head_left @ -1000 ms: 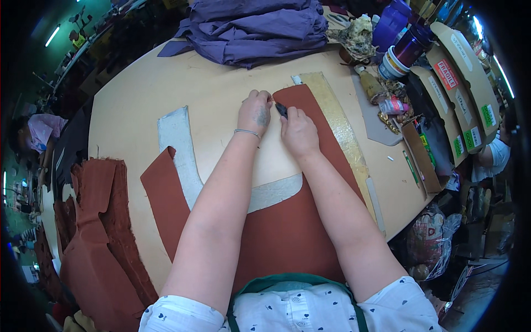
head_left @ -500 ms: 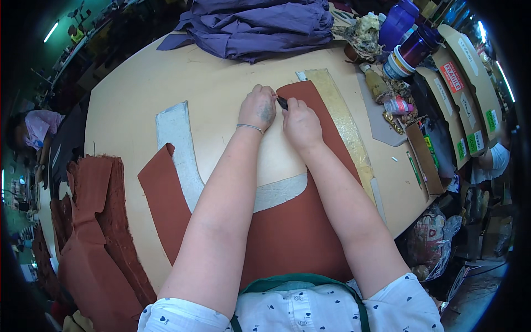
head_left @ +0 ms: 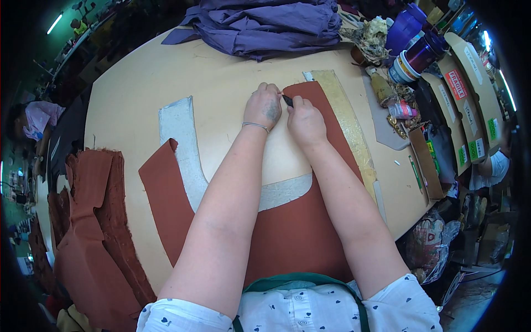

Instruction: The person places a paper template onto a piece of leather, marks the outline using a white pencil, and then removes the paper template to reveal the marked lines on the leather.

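Observation:
A rust-brown cut cloth piece lies over a pale grey-white curved pattern and a yellowish pattern strip. Its right arm runs up under my right forearm to a far end near both hands. My right hand is closed around a small black tool, whose tip points at the cloth's upper left corner. Close beside it, my left hand has its fingers curled and pressed together at that corner. Whatever those fingers pinch is too small to make out. The cloth's left arm has a folded-over tip.
Bunched purple fabric lies at the far edge of the table. More rust-brown cloth is heaped at the left. Bottles, a white tub, a green pen and cardboard boxes crowd the right side. Other people sit beyond the table.
The whole view has shifted slightly, so things appear a little farther right. Both hands stay at the same cloth corner, with the black tool still in my right hand.

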The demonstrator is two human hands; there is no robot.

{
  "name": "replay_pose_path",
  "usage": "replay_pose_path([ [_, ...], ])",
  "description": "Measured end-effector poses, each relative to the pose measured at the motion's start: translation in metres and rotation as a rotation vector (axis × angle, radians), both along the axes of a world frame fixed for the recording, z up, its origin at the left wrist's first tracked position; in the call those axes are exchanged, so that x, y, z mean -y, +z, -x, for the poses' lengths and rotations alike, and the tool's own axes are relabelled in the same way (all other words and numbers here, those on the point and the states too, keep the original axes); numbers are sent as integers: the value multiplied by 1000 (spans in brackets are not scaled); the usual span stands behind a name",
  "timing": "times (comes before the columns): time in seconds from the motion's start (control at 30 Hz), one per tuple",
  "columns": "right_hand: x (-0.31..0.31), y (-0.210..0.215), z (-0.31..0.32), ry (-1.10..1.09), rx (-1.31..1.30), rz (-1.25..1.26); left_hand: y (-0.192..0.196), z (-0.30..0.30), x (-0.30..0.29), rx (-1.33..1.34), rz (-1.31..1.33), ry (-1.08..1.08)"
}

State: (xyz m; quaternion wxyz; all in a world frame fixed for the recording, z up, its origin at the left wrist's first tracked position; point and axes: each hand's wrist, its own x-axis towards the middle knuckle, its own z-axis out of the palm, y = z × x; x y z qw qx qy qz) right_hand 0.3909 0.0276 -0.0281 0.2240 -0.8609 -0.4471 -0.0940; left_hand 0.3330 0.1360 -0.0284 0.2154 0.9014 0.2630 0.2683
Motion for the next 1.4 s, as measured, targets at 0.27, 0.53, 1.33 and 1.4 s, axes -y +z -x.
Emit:
replay_pose_path([
  [0.27,78,23,8,-248,-423,-356,-13,0,-15,373,122,207],
  [0.53,91,1,13,-232,-426,-554,-5,45,-34,456,1105,147],
  [1.33,366,-10,-48,-516,207,59,22,583,247,-647,1474,317],
  [1.4,362,-4,-35,-618,159,175,-14,594,266,-792,1466,518],
])
